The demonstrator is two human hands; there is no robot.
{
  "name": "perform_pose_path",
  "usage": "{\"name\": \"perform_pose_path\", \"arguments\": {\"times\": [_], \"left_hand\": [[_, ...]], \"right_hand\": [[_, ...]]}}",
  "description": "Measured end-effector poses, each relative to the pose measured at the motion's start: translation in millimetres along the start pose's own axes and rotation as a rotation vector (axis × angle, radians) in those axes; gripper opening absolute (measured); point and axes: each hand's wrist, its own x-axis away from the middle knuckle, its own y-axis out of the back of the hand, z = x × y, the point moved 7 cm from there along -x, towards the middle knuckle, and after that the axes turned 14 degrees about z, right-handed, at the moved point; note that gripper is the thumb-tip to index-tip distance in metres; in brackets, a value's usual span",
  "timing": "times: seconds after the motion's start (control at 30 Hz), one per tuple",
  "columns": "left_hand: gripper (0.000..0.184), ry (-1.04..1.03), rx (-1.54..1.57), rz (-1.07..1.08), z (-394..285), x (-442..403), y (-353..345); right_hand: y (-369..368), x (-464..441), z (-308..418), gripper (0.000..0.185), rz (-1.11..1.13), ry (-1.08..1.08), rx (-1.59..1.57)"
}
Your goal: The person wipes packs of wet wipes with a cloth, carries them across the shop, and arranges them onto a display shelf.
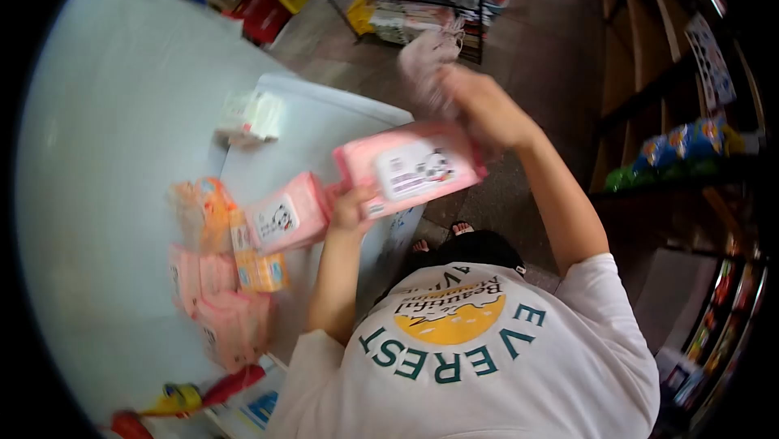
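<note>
My left hand (351,208) grips the lower left corner of a large pink pack (410,170) with a white panda label, held tilted above the edge of the pale surface. Beside it, my right hand (479,106) is closed on a greyish-pink cloth (430,62), blurred by motion, at the pack's upper right. A smaller pink panda pack (290,212) is just left of my left hand. Further left are an orange packet (264,272), an orange bag (203,208) and several pink packs (235,321).
A white and green pack (251,117) lies on the pale surface (105,139). Wire racks (406,1) with goods stand at the top. Shelves (641,58) line the right side, with blue and green bags (682,147). Colourful packets (182,398) are at lower left.
</note>
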Motion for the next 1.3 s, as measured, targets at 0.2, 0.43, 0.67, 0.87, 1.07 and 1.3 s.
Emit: {"name": "perform_pose_path", "arguments": {"times": [0.2, 0.43, 0.67, 0.87, 1.07, 1.3], "left_hand": [[0.067, -0.033, -0.054, 0.095, -24, -22, -48], [0.093, -0.414, -0.825, -0.275, -43, -14, -68], [0.068, -0.381, -0.765, -0.133, -53, -22, -31], [0.073, -0.381, -0.902, -0.044, -79, -6, -51], [0.075, -0.234, -1.261, 0.104, -75, -7, -63], [0.074, -0.224, -0.742, 0.163, -81, -3, -54]], "right_hand": [[-40, -18, 10, 0.031, -0.234, -0.081, 0.489], [-45, -14, -44, 0.039, -0.777, -0.282, 0.047], [-89, -25, 26, 0.018, -0.398, 0.277, 0.376], [-71, -65, 38, 0.020, -0.095, 0.117, 0.461], [-71, -95, 8, 0.031, 0.344, -0.135, 0.182], [-20, -67, -62, 0.034, -0.022, -0.283, -0.758]]}}
